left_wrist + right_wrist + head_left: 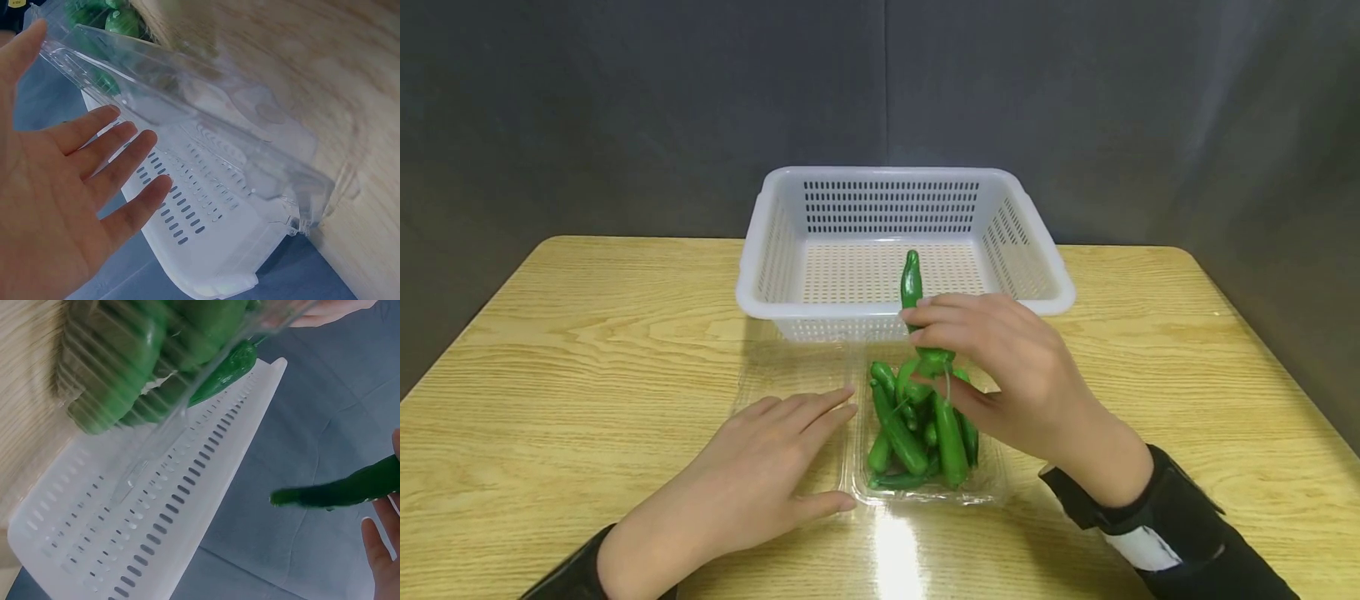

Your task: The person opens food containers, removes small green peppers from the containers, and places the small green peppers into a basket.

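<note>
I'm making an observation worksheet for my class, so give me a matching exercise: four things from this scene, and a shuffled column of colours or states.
1. Basket
2. Right hand
3. Left hand
4. Container

A. Grips nothing
B. Clear, with loose green peppers inside
C. White and slotted
D. Grips a green pepper

Pairs: 1-C, 2-D, 3-A, 4-B

the tabletop [587, 375] is pale yellow wood with wavy grain and rounded far corners, a bright glare [895, 554] lying at its near middle. behind it rises a dark grey backdrop [647, 108], a vertical seam [885, 83] near its centre; the wrist views show it bluer, with faint creases.
</note>
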Motion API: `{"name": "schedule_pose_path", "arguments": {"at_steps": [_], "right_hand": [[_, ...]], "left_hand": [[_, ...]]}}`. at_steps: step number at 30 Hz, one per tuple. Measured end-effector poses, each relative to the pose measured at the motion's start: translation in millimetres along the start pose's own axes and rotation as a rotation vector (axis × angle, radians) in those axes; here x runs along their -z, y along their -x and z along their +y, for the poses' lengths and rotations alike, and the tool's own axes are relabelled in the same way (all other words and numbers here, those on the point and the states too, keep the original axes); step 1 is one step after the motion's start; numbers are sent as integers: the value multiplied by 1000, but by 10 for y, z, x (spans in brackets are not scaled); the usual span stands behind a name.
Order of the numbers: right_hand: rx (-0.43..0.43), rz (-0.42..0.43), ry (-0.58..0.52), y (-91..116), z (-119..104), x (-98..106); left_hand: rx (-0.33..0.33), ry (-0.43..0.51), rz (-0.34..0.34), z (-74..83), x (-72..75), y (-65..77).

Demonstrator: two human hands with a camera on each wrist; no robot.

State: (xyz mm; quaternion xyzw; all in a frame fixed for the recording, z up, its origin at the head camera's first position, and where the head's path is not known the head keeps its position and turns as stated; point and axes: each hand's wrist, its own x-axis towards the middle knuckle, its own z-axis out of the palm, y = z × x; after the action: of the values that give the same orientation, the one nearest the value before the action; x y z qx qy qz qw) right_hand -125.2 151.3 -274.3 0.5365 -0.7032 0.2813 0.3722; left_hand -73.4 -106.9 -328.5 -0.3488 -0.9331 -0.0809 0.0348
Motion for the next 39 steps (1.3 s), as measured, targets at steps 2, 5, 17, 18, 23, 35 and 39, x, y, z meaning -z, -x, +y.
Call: {"name": "schedule_pose_path", "arguments": {"at_steps": [2,5,17,18,23,35,39], "right_hand": [[-14,6,18,13,21,4],[-71,-10,40,57,62,26],[-196,-23,168,164,278,77],[-208,-32,183,173,292,86],[-289,-77,252,220,354,140],[-376,-92,289,327,508,187],[-410,-106,309,368,546,196]], "left_hand": [[0,3,1,1,1,0],[-3,4,5,3,2,-2],[-1,4,8,9,5,4],[0,4,8,9,5,5],[0,4,9,11,1,8],[-2,-7,11,9,4,9],[-4,-8,16,13,0,5]]}}
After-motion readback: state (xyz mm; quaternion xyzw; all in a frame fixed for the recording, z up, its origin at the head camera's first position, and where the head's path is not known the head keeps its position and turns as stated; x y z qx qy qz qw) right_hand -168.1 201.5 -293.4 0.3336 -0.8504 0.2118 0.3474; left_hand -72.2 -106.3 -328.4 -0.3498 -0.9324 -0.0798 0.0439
